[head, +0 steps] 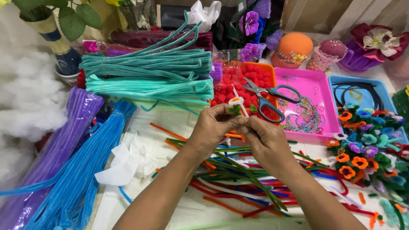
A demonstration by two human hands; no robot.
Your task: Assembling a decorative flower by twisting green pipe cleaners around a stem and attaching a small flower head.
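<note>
Fingers half hide a small green-and-white pipe-cleaner flower (235, 106); left hand (211, 127) and right hand (264, 140) both pinch it tightly.

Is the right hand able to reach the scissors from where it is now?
Probably yes. The scissors lie uncovered on the tray edges just beyond the right hand, with nothing between them. But its fingers are pinching a small green piece together with the left hand.

Craft worktable, likely a home workshop: bundled pipe cleaners (147, 74), a tray of red pompoms (249, 83), scissors (270, 98) and finished chenille flowers (362, 149) are laid out.
</note>
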